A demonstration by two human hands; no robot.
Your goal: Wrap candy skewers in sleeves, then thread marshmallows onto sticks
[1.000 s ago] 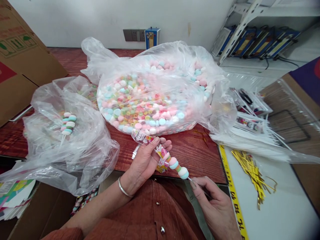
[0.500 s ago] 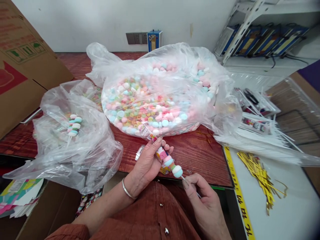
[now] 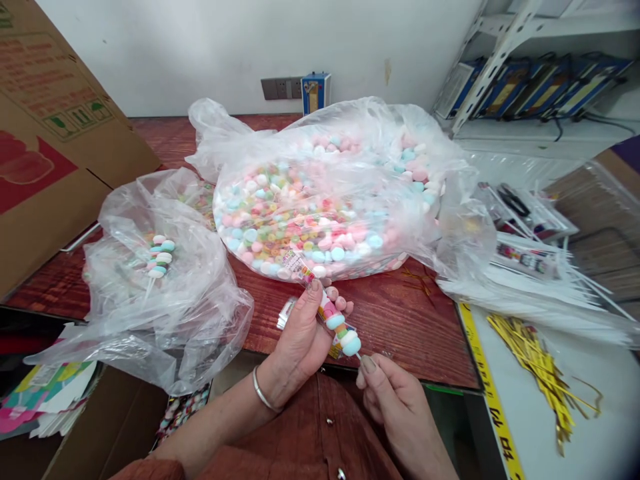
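Note:
Between my hands is a marshmallow skewer (image 3: 351,345), with blue, white and orange candies on a white stick. Its upper part is inside a narrow printed plastic sleeve (image 3: 299,265). My left hand (image 3: 303,333) is closed around the sleeve, thumb on top, and hides part of it. My right hand (image 3: 395,400) pinches the stick just below the lowest candy. Beyond my hands lies a large clear bag (image 3: 320,207) full of loose marshmallows and gummy rings. At left, finished-looking candy skewers (image 3: 161,257) lie on a crumpled clear bag (image 3: 200,327).
Gold twist ties (image 3: 537,373) lie on the white surface at right, near a bundle of white sticks (image 3: 520,287). A cardboard box (image 3: 65,133) stands at left. An open carton (image 3: 110,413) sits below the table edge. A blue device (image 3: 316,92) stands by the wall.
My right hand has moved closer to my left, and the skewer sits slightly deeper in the sleeve. The whole view has shifted a little.

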